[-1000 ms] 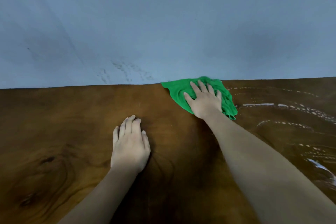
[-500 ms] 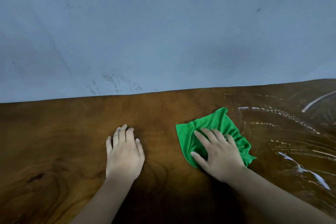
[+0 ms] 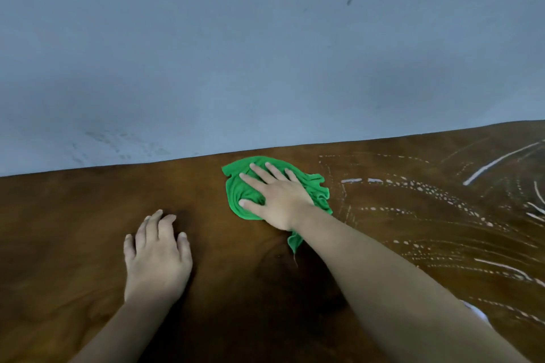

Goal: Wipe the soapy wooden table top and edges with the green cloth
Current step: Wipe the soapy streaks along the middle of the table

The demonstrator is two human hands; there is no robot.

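A dark brown wooden table top (image 3: 73, 230) fills the lower half of the view. The bunched green cloth (image 3: 240, 194) lies near the table's far edge. My right hand (image 3: 275, 196) presses flat on it with fingers spread. My left hand (image 3: 157, 258) rests palm down on bare wood, to the left of the cloth and nearer me, holding nothing. White soap streaks and dotted foam lines (image 3: 413, 186) cover the table to the right of the cloth.
A plain blue-grey wall (image 3: 265, 53) rises right behind the table's far edge (image 3: 118, 165). The wood left of the cloth shows no foam.
My right hand has pushed the cloth away from me, back toward the far edge, after pulling it near half a second ago. The left hand has stayed flat on the table.
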